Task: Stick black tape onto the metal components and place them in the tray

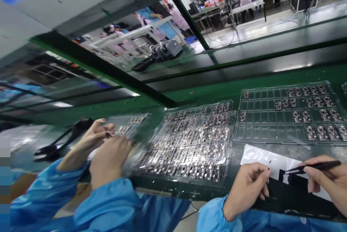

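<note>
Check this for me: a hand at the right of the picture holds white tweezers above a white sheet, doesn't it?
Not quite: the tweezers are black, not white, as the head view shows. The rest stands: a hand at the right of the picture holds them above a white sheet.
</note>
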`<state>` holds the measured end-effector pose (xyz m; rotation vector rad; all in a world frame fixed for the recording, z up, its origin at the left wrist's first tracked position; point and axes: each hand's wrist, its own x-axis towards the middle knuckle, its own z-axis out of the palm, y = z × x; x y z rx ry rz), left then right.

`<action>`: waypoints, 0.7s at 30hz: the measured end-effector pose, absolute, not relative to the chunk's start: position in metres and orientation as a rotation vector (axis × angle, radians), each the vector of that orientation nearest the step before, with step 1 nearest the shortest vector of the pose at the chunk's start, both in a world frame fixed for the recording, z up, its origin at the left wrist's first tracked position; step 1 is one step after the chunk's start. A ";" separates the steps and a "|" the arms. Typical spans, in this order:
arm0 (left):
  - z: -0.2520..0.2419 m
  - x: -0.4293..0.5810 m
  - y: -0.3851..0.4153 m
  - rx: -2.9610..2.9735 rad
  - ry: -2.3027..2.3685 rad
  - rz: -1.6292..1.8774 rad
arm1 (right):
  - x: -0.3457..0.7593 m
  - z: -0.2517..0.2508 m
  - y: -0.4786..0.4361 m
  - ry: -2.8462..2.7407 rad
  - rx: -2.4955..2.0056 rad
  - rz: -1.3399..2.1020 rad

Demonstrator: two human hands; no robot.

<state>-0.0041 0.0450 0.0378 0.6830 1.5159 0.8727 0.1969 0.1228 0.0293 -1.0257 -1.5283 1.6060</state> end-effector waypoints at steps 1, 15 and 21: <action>0.037 -0.004 0.045 0.679 1.503 0.866 | 0.191 0.028 0.123 -1.505 -0.997 1.706; 0.020 -0.003 0.040 0.725 1.424 0.839 | 0.161 0.024 0.119 -1.520 -1.009 1.789; 0.024 -0.008 0.038 0.907 1.570 0.837 | 0.155 0.019 0.123 -1.569 -1.119 1.575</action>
